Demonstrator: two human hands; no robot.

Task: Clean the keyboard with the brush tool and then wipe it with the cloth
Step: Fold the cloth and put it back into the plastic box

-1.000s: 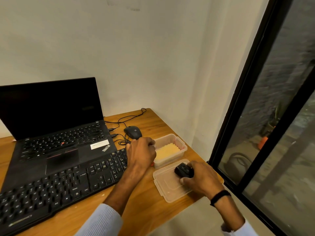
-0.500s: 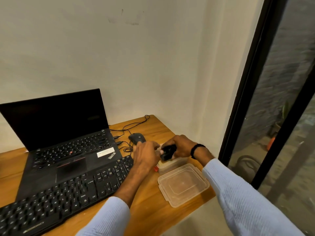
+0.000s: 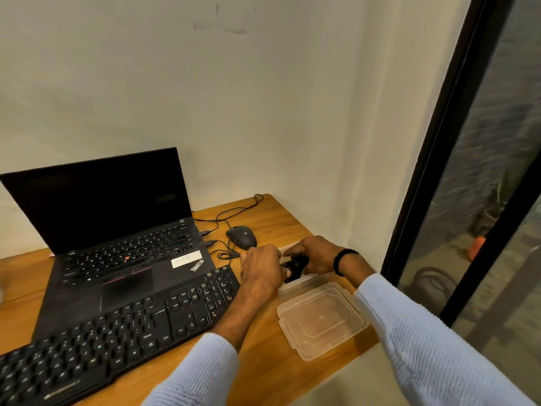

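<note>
The black keyboard (image 3: 117, 332) lies at the lower left of the wooden desk (image 3: 263, 376), in front of an open laptop (image 3: 117, 230). My right hand (image 3: 314, 254) grips a small black brush tool (image 3: 294, 268) just above the clear plastic container (image 3: 301, 281). My left hand (image 3: 260, 269) has its fingers curled at the container's left end, right beside the tool. Both hands hide the inside of the container.
The container's clear lid (image 3: 322, 320) lies upside up near the desk's right front edge. A black wired mouse (image 3: 241, 236) and its cables sit behind my hands. The wall and a dark window frame (image 3: 424, 200) close off the right side.
My right hand lifted the black tool off the lid and carried it back over the container, toward my left hand. The left hand stayed at the container. The view tilted up.
</note>
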